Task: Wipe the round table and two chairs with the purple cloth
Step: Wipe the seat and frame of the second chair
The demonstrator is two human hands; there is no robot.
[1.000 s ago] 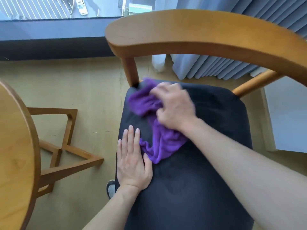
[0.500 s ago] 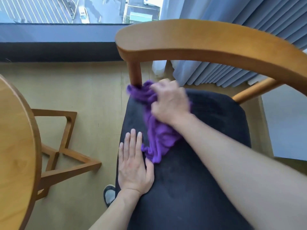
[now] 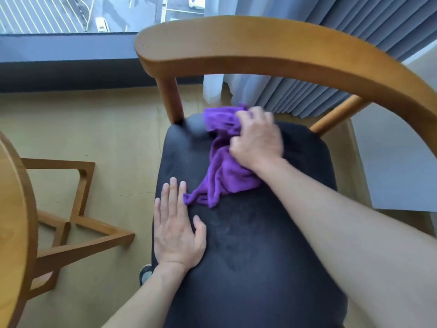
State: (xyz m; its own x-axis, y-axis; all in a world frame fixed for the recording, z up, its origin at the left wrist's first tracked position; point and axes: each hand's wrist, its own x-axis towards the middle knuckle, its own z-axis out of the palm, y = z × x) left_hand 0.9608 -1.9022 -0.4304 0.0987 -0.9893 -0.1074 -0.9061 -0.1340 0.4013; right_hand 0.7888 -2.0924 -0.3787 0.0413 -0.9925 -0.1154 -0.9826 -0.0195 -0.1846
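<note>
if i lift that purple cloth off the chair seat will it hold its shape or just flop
Most likely it flops: the purple cloth lies bunched and folded under the right hand, its loose corner trailing across the seat. It looks fleecy and thin, so probably light. On the fabric seat it seems likelier to drag than slide.

right hand (image 3: 256, 140) gripping purple cloth (image 3: 224, 171), chair (image 3: 248, 233)

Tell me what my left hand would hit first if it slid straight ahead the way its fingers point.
Probably the trailing corner of the purple cloth, just beside the left hand fingertips. Slightly further left, it would miss it and run along the dark seat toward the wooden back post.
</note>
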